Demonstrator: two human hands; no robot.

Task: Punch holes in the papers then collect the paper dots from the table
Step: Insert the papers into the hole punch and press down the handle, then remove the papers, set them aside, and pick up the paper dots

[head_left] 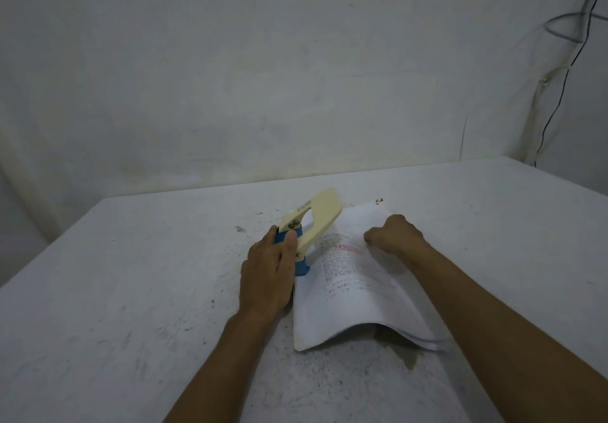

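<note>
The left hand (268, 274) covers most of the blue base of the cream-handled hole punch (311, 225), so where the stack of white printed paper sheets (355, 291) meets its slot cannot be seen. The right hand (393, 233), just beside the punch, is curled, fingertips hidden against the sheets. The print is too small to read. A tiny dark object (379, 200) beyond the stack's far corner is unidentifiable.

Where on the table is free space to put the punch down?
The table is bare left of the left hand and punch, out to the left edge. It is also bare right of the papers, beyond the right hand, and along the far edge by the wall. The middle is crowded: punch, papers and both hands.
</note>
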